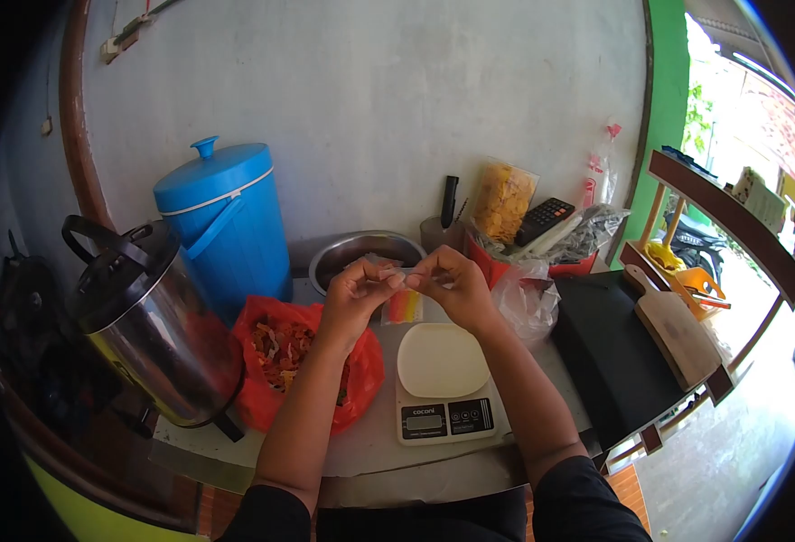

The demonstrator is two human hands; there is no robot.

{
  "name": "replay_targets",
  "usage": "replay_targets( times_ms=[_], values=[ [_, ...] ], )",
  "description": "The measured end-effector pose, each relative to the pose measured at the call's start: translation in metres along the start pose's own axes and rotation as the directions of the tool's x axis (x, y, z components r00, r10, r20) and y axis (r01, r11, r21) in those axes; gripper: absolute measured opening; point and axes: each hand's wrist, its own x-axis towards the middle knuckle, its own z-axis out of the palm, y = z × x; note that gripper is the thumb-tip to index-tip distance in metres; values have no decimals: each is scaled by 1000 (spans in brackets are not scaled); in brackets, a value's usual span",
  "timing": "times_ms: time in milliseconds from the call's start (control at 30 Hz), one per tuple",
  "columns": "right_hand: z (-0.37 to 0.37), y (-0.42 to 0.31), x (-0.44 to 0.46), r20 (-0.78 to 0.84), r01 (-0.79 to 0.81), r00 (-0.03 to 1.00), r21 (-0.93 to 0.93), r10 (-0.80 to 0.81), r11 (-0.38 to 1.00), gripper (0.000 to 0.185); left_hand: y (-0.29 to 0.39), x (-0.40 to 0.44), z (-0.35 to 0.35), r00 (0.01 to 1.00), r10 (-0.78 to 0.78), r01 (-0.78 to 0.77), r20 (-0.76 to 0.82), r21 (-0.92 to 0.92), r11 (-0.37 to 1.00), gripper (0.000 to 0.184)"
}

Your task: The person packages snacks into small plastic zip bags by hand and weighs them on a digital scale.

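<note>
Both hands meet above the back of a white kitchen scale (443, 361). My left hand (363, 294) and my right hand (452, 285) pinch the top of a small clear plastic bag (404, 307) from either side. Pink, yellow and white colours show in the bag, which hangs behind the scale's plate. Beside my left forearm lies an open red plastic bag (361, 361) with many orange and reddish pieces in it. Behind the hands is a steel bowl (325, 262), partly hidden by them. A crumpled clear bag (528, 303) lies right of my right hand.
A steel pot (158, 334) and a blue lidded container (235, 239) stand at the left. A red container (578, 266) holds a calculator (547, 219) and a tub of yellow chips (504, 200). Further right are a black box (614, 352) and wooden board (678, 334).
</note>
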Motion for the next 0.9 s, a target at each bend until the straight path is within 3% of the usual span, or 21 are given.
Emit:
replay_targets(
  times_ms=[300, 500, 700, 800, 900],
  values=[
    [-2, -4, 0, 65, 124, 991, -87, -118, 989, 18, -8, 1, -2, 996, 75, -77, 46, 41, 996, 15],
    [-1, 5, 2, 35, 24, 999, -33, -23, 999, 19, -6, 3, -10, 994, 38, -45, 101, 71, 996, 12],
    [-23, 15, 5, 271, -41, 961, -92, 65, 995, 18, -8, 3, -10, 991, -77, 50, 109, 236, 970, 12],
    [-29, 4, 3, 366, -302, 887, -6, 283, 953, 20, -22, 8, -18, 988, -20, -46, 151, 424, 905, 16],
    [-25, 7, 2, 411, -364, 858, 68, 307, 929, 22, -9, 6, -16, 980, -173, 89, 101, 553, 828, 19]
  ],
)
